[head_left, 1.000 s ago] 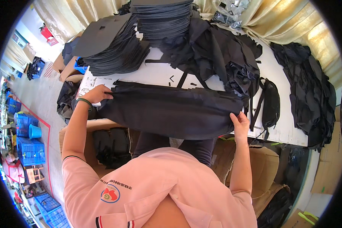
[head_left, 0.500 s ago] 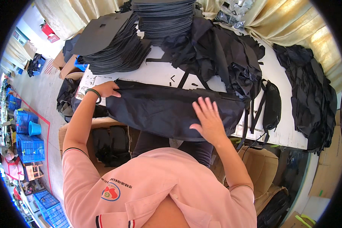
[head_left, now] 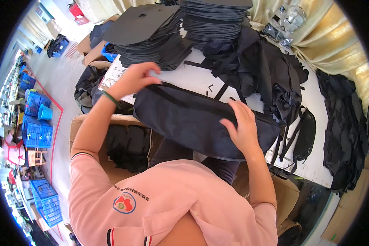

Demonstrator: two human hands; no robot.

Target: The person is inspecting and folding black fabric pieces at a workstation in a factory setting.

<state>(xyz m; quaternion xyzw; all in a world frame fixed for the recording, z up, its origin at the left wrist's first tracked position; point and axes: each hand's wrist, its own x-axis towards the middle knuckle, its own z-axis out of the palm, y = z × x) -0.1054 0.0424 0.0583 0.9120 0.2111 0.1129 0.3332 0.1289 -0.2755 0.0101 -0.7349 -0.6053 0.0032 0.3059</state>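
A long black fabric piece point(head_left: 192, 119) with rounded ends lies along the table's near edge and hangs over it toward my lap. My left hand point(head_left: 140, 78) is lifted at its upper left corner, fingers curved and apart; nothing shows in them. Over the right half of the fabric lies my right hand point(head_left: 243, 125), its thumb spread from the fingers and the fingertips at the upper edge. A small black pouch point(head_left: 305, 135) with straps rests to the right of the fabric.
Stacks of dark flat panels point(head_left: 145, 35) stand at the back left of the white table point(head_left: 315, 166). Crumpled black fabric point(head_left: 254, 61) fills the back middle, and more black cloth point(head_left: 343, 127) drapes over the right edge. An open cardboard box point(head_left: 104, 164) holding black items sits below.
My left hand has let go of the fabric's left end and risen. My right hand has moved toward its upper edge. The view has turned, shifting the scene rightward.
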